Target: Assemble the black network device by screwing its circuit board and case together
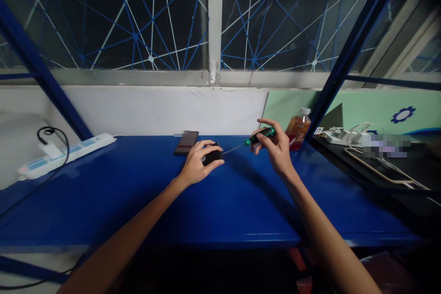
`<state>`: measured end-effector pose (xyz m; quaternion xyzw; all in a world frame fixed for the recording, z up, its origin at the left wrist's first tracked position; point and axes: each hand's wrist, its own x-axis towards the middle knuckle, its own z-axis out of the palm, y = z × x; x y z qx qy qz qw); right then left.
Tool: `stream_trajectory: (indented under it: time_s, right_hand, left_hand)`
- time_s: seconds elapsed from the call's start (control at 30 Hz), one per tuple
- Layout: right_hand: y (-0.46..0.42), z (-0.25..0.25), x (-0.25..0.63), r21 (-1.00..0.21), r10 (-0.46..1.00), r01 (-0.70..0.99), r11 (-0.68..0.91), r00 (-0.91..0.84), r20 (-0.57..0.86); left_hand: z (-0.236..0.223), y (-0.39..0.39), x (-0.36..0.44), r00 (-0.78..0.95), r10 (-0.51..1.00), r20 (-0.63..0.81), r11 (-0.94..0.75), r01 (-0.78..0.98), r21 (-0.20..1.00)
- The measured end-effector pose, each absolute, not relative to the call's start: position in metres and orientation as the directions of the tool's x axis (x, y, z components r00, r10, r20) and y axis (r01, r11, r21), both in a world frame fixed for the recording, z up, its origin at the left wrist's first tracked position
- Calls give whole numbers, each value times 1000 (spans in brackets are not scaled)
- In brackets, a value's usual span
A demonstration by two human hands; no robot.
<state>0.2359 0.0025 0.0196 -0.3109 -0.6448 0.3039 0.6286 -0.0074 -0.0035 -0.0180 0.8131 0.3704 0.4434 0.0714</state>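
My left hand (198,161) is closed around a small black object (212,155) that rests on the blue table (138,193). My right hand (274,147) grips a screwdriver (257,137) by its green handle. The thin metal shaft slants down and left, and its tip meets the black object. Both forearms reach in from the bottom of the view.
A dark phone (186,142) lies flat just behind my left hand. A bottle of amber liquid (297,132) stands by the blue post on the right. A white power strip (65,154) with a plugged charger lies at the left. Cables and another power strip (339,136) sit on the dark surface at the right.
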Motion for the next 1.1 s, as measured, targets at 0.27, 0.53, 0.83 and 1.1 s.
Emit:
stream_trajectory:
  time_s: [0.27,0.53,0.83,1.1]
  right_hand:
    - [5,18,233,-766,765,117,632,65,641]
    - [5,19,237,-774,776,60,630,-4,631]
    - [8,16,236,-787,787,-23,617,-15,617]
    - [8,14,234,-750,746,167,640,99,658]
  left_hand:
    - [-18,-3,-7,332,664,670,-716,540,443]
    - [-19,-2,-8,345,672,655,-713,543,444]
    - [-20,-3,-7,342,670,659,-713,545,442]
    - [-22,-2,-7,342,667,662,-715,545,438]
